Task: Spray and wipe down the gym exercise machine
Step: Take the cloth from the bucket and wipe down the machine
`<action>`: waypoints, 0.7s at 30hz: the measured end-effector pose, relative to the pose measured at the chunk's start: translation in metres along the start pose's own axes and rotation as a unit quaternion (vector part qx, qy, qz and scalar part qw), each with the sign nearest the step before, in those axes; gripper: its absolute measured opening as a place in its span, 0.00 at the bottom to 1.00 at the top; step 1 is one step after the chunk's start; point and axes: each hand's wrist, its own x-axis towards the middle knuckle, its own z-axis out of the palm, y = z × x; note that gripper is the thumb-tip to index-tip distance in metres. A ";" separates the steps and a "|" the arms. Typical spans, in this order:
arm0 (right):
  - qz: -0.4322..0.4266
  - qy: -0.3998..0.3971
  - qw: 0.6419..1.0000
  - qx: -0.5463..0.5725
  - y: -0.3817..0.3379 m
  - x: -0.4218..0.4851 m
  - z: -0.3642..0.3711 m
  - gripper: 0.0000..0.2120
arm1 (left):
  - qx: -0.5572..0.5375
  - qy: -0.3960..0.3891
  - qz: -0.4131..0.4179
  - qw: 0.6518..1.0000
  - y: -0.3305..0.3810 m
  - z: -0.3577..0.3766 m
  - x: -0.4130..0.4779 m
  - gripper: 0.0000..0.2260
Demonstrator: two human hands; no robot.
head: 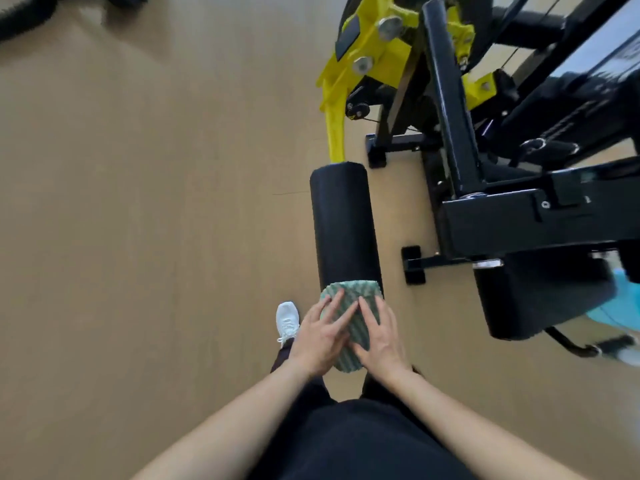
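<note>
A green-and-white striped cloth (348,289) is draped over the near end of a black foam roller pad (341,223), low in the middle of our view, just ahead of our body. The pad runs away from us to a yellow lever arm (335,133), which climbs to a bolted yellow bracket (374,39) on the machine's black steel frame (450,98). To the right of the roller, apart from it, a black upholstered seat pad (533,296) hangs off a heavy crossbeam (512,220), and two black feet (414,265) of the frame sit on the floor.

The floor (156,202) is a smooth tan surface, wood-toned, spreading wide to our left. A dark, blurred shape (24,15) lies at its far upper-left corner. At the right edge, beside the seat pad, something pale blue (623,306) shows, too blurred for us to name. One white sneaker (286,320) stands on the floor just left of the roller.

Our left hand (320,337) and right hand (381,336) lie side by side on the cloth, palms down, fingers stretched long and slightly spread. The fingertips almost meet over the stripes. Neither hand curls round anything; both press flat on the cloth over the pad. Bare forearms (221,420) lead back to dark clothing (356,445) at the bottom edge.
</note>
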 end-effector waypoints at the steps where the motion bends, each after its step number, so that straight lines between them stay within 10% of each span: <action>1: 0.027 0.006 1.000 -0.007 -0.007 -0.002 0.006 0.48 | 0.024 -0.017 0.032 0.999 -0.010 -0.006 0.003 0.29; 9: 0.208 0.044 0.975 -0.061 -0.075 0.023 0.025 0.57 | 0.171 -0.068 0.167 0.969 -0.052 -0.068 0.057 0.31; 21: 0.226 0.050 0.973 0.022 -0.087 0.074 -0.005 0.57 | 0.271 -0.113 0.152 0.944 -0.040 -0.133 0.123 0.30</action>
